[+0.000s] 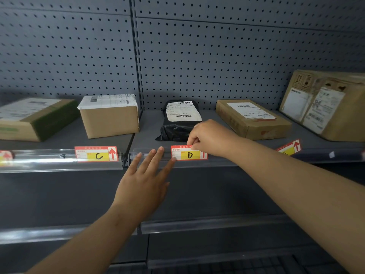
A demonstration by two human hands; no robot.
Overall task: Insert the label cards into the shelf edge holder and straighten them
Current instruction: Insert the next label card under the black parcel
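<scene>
A red and yellow label card marked D (187, 154) stands level in the clear shelf edge holder (59, 165) below a black parcel. My right hand (209, 137) pinches its top right corner. My left hand (146, 180) is open with fingers spread, fingertips touching the holder strip just left of the D card. A card marked C (96, 154) sits straight in the holder further left. Another card (289, 148) at the right is tilted, poking up out of the strip. A blurred card (6, 157) shows at the far left edge.
On the shelf stand cardboard boxes (109, 117) (250, 117) (325, 103) (33, 117) and a black bagged parcel (181, 119), in front of a grey pegboard (197, 46). A lower shelf with a bare clear holder strip (207, 224) runs below my arms.
</scene>
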